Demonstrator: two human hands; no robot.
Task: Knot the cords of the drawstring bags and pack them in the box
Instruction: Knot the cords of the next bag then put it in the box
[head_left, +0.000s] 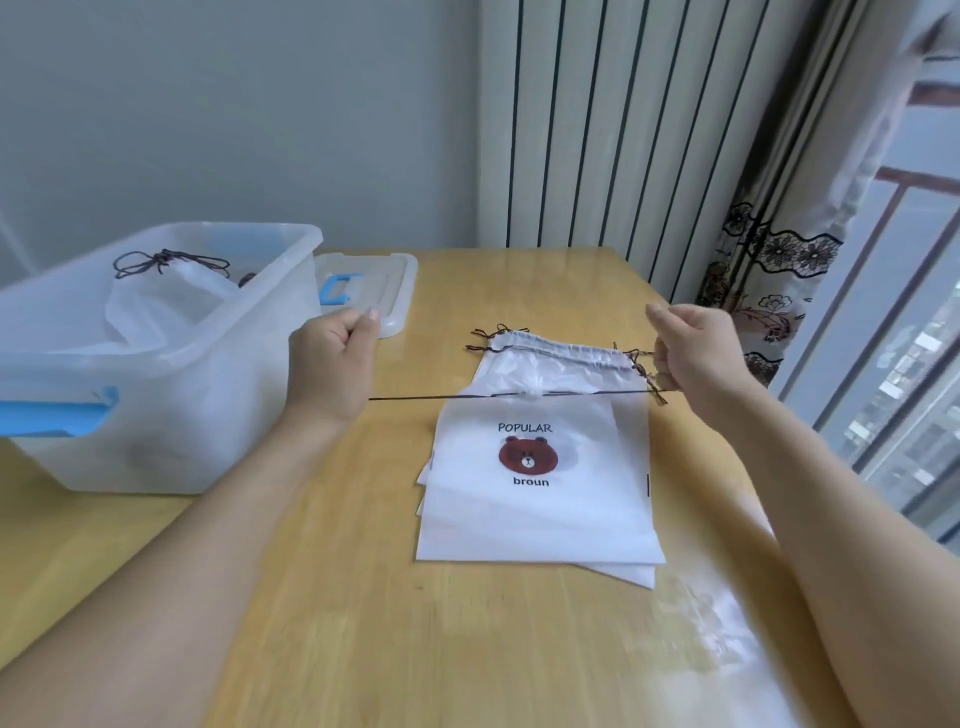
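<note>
both hands, left hand (332, 358) and right hand (693, 353), pinch the thin dark cord (467, 397) taut; the bear-print drawstring bag (540, 509) looks light, limp, probably slippery, best gripped at the cord ends.

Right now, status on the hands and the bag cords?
Left hand and right hand fisted on cord, pulled taut. Top bag mouth cinched, on stack. One knotted bag in box. Nothing in the way.

White bag (540, 499), brown bear print; dark cord (467, 397); blue-handled box (171, 395).
</note>
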